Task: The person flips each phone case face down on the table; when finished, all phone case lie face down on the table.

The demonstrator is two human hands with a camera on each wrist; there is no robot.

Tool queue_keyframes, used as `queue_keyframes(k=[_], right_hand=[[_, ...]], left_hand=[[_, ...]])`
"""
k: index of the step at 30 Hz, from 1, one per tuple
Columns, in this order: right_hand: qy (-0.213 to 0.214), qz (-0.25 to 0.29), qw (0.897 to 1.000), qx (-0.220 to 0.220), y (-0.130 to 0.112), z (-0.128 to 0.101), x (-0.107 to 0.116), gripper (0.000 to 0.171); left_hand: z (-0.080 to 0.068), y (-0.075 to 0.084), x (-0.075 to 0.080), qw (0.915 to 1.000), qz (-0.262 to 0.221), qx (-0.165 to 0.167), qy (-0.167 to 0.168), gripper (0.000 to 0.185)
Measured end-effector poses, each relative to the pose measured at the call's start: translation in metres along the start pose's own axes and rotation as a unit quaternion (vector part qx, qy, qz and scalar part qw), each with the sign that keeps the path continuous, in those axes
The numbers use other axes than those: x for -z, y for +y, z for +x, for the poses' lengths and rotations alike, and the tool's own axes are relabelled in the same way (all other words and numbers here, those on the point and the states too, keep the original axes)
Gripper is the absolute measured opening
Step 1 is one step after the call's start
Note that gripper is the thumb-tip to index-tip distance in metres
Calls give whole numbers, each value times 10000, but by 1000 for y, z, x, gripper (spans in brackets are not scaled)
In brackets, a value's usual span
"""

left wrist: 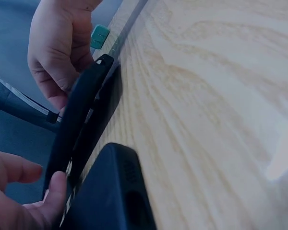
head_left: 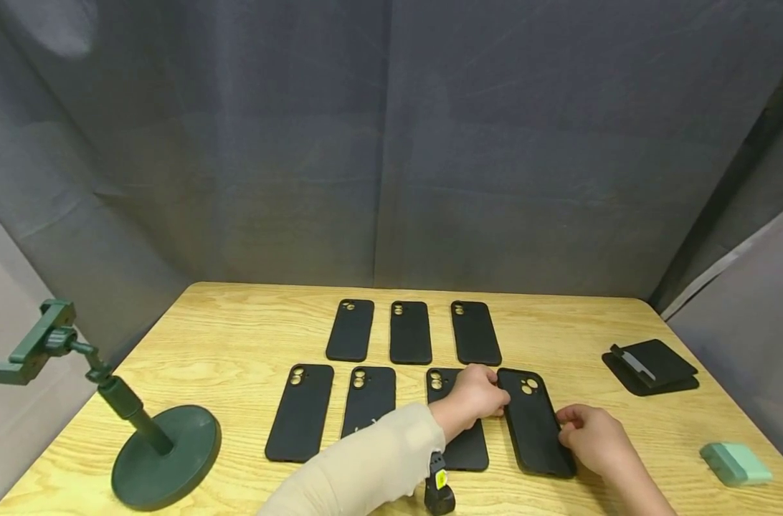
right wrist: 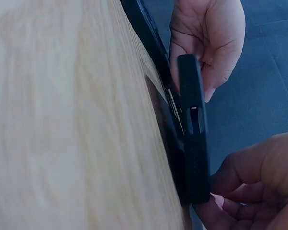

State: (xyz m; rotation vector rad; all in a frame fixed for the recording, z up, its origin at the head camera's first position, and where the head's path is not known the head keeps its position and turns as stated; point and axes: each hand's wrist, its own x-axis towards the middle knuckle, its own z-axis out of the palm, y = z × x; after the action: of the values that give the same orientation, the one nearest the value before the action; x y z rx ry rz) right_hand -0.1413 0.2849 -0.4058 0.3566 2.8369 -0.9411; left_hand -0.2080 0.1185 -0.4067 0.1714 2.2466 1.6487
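Note:
A black phone case (head_left: 536, 437) is held by both hands close over the table, its hollow inner side facing up and its camera holes at the upper right. My left hand (head_left: 478, 393) pinches its upper left edge between thumb and fingers. Along the lower right edge, my right hand (head_left: 594, 437) grips it the same way. In the right wrist view the case's thin side (right wrist: 194, 129) shows a slot, with a dark shadow below. Another black case (head_left: 465, 448) lies under my left wrist, back side up and partly hidden.
Two more black cases (head_left: 300, 412) lie left in the front row, and three (head_left: 411, 333) form a back row. A green phone stand (head_left: 165, 459) stands at the left. On the right are a black folded holder (head_left: 652, 365) and a mint-green block (head_left: 735, 464).

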Motion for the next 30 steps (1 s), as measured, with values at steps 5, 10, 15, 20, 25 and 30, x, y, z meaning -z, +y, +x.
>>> queue_keyframes(k=[5,10,15,20,25,30], right_hand=[[5,112,9999,59,-1,0,-3,30],[-16,215,9997,150,-4,-2,-5,28],[-46,438,9987,238,-9,-3,-10,27],[-77,770,9964,341,-13,-4,-16,25],[-173,1096,9934,307,-16,-5,-23,24],[-231,1317,9907,269,-20,-5,-28,25]], left_hand=[[-2,0,0,9991,-419,-58,81,33],[-3,-1,1,9958,-883,-110,197,32],[-5,-2,2,9881,-1509,-262,155,35],[-8,0,5,9815,-1880,-368,61,38],[-9,0,8,9789,-1992,-455,2,39],[-11,2,8,9800,-1912,-526,165,40]])
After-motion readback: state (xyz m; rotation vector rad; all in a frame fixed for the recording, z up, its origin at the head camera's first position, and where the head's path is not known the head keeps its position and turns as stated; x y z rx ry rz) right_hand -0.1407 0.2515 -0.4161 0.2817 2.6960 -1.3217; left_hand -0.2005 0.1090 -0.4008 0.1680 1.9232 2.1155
